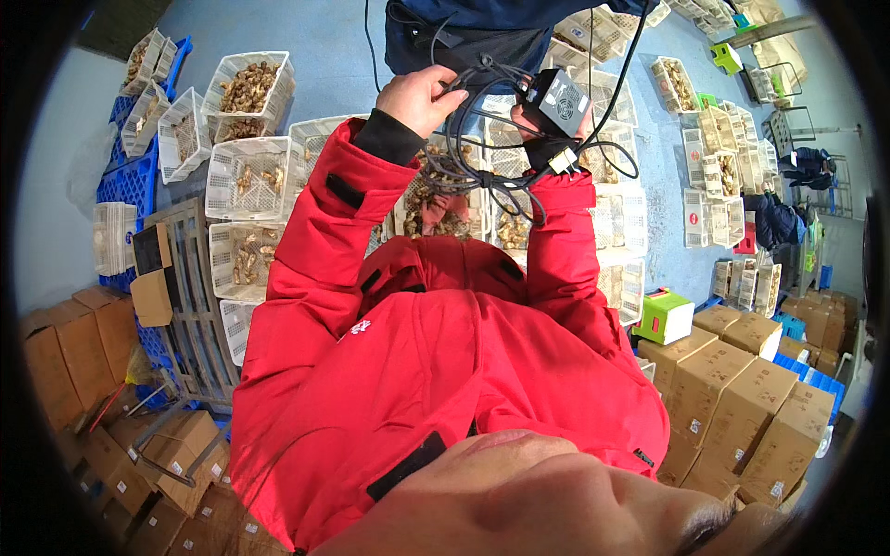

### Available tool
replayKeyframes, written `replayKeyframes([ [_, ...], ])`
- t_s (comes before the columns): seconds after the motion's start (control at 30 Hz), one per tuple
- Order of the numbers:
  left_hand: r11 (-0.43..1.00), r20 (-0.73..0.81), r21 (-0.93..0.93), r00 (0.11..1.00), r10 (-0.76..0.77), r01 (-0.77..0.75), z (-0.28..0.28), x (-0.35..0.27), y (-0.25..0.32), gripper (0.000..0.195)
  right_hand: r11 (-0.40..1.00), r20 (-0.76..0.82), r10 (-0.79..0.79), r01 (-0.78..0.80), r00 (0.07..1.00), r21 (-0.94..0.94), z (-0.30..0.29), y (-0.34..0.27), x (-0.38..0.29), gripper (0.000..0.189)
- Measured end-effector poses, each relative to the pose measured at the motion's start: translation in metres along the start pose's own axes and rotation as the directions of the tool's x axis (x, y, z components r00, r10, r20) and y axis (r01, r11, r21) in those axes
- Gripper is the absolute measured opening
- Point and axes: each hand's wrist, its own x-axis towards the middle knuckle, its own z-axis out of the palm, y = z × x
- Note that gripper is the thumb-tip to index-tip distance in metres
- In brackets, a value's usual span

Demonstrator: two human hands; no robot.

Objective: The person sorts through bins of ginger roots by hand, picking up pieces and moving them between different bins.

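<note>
My left hand [417, 101] pinches a black cable between thumb and fingers. My right hand [526, 124] is wrapped around a black electronic box [562, 104] with a round vent grille, partly hidden behind it. Between my hands hangs a bundle of looped black cables [462, 149], tied together near its lower part. A pale plug or connector [562, 161] dangles by my right cuff. Below the cables, white plastic crates [485, 215] hold brown-and-cream mushroom-like produce [513, 231]. Pink gloves [445, 212] lie over the produce in one crate.
A person in dark clothing [466, 48] stands right in front of me. More crates [247, 177] line the left. Cardboard boxes [723, 389] are stacked at right, near a green-and-white stool [662, 317]. A metal-framed platform [191, 292] and blue pallets [128, 184] lie at left.
</note>
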Motion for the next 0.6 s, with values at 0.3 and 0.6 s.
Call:
replayKeyframes([
  [0.3,0.947,0.216,-0.311,0.964,0.152,-0.080,-0.002,0.020,-0.021,0.024,0.994,0.143,0.107,-0.104,0.984,-0.023,0.021,0.012,-0.004,0.077],
  [0.6,0.484,0.386,-0.793,0.920,-0.070,0.370,-0.033,0.009,-0.029,0.018,0.960,-0.187,0.268,-0.278,0.945,-0.033,0.033,0.037,0.010,0.078],
])
